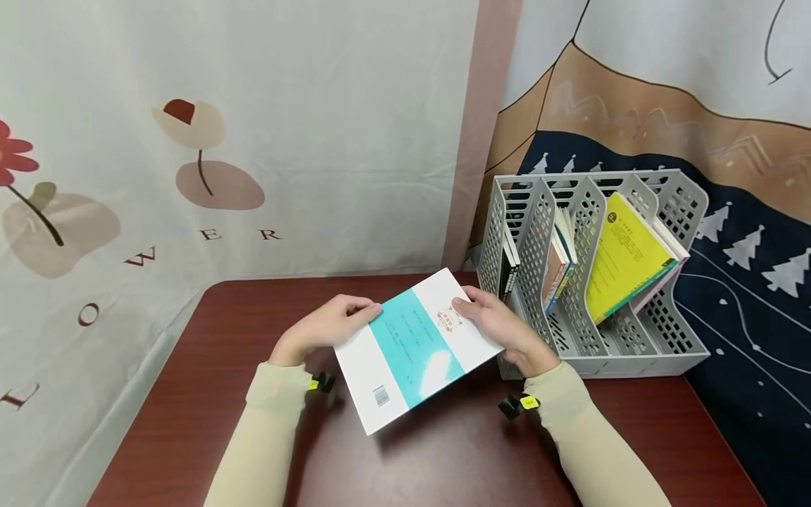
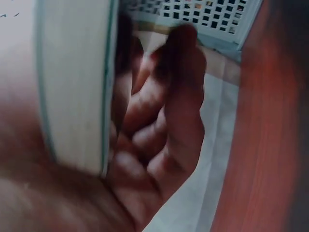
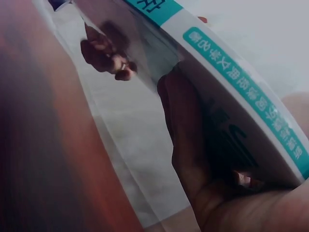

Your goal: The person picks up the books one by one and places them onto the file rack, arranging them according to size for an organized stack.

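A white book with a broad teal band (image 1: 415, 345) is held up over the table, tilted, its barcode corner toward the near left. My left hand (image 1: 332, 324) grips its left edge, thumb on the cover and fingers behind. On the far right side, my right hand (image 1: 503, 324) pinches the book with the thumb on top by a small printed emblem. The left wrist view shows the cream page block (image 2: 75, 87) between thumb and curled fingers (image 2: 178, 121). In the right wrist view, the spine (image 3: 231, 82) with white lettering on teal faces the camera, fingers beneath the cover.
A grey slotted file rack (image 1: 621, 366) stands at the table's right back. It holds a yellow book (image 1: 627, 253), several thinner books (image 1: 559, 257) and dark-covered ones (image 1: 509, 267) at its left. The dark red table (image 1: 222, 338) meets a printed curtain (image 1: 355, 176) behind.
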